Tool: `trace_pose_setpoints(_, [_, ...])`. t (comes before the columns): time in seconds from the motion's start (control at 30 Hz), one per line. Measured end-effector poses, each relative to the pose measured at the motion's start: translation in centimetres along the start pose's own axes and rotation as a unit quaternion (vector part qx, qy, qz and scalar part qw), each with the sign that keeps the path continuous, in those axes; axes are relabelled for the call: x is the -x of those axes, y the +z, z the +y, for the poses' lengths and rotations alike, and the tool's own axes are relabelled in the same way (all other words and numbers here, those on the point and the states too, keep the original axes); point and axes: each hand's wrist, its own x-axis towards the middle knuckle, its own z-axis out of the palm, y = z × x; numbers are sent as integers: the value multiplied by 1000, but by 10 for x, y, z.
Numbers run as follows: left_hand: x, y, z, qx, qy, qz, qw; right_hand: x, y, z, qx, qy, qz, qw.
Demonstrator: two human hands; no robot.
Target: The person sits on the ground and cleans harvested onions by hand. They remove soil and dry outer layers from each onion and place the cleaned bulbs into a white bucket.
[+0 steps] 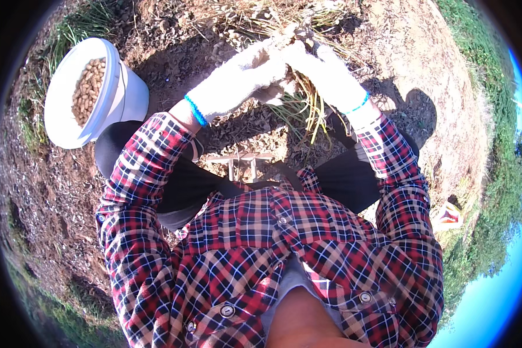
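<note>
My left hand (243, 78) and my right hand (326, 78) wear white knitted gloves with blue cuffs. They meet in front of me around a bunch of uprooted peanut plants (311, 111). Green and yellow stems hang down below my right hand, and the tangled root end (293, 32) shows just beyond the fingertips. Strong sunlight washes out the gloves, so single fingers are hard to make out. To the left, a white plastic bucket (128, 93) leans towards me, partly filled with picked peanuts (89, 89) in their shells.
More pulled peanut plants (243, 24) lie on the soil ahead, beyond my hands. A small stool-like frame (241, 163) shows between my legs. Off to the right is a red and white object (449, 215), near the green growth at the field edge. Grass (85, 28) grows behind the bucket.
</note>
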Motion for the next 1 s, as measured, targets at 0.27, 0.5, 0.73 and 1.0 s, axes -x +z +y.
trace_pose_setpoints(0.27, [-1, -12, 8, -122, 12, -35, 992, 3, -24, 23, 312, -201, 14, 929])
trace_pose_setpoints(0.5, [16, -12, 61, -434, -80, -149, 885, 19, -6, 9, 39, 76, -89, 992])
trace_pose_setpoints(0.73, [46, -71, 98, -599, -119, -1, 792, 38, -32, 36, -358, 207, -222, 883])
trace_pose_setpoints(1.0, [158, -269, 121, -691, -118, 450, 553, 18, -6, 23, 392, -473, -123, 780])
